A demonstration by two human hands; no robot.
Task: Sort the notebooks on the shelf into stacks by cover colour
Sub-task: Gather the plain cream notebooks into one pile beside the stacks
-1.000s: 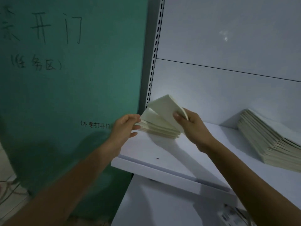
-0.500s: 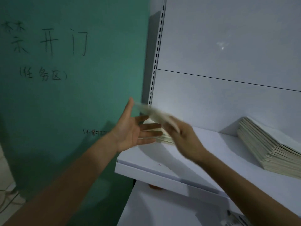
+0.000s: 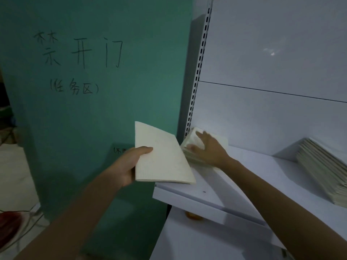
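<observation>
Notebook [image 3: 161, 156] with a cream cover was gripped by the left hand [image 3: 127, 166], the thumb pressed on the cover near its left edge. It hung over the front left corner of the shelf [image 3: 206, 196], probably held aside so its colour could be judged. The right hand [image 3: 208, 149] lay with fingers spread and straight on the small stack [image 3: 191, 158] in the back left corner, I think to steady it. A taller stack [image 3: 323, 169] leaned at the right edge, well apart.
</observation>
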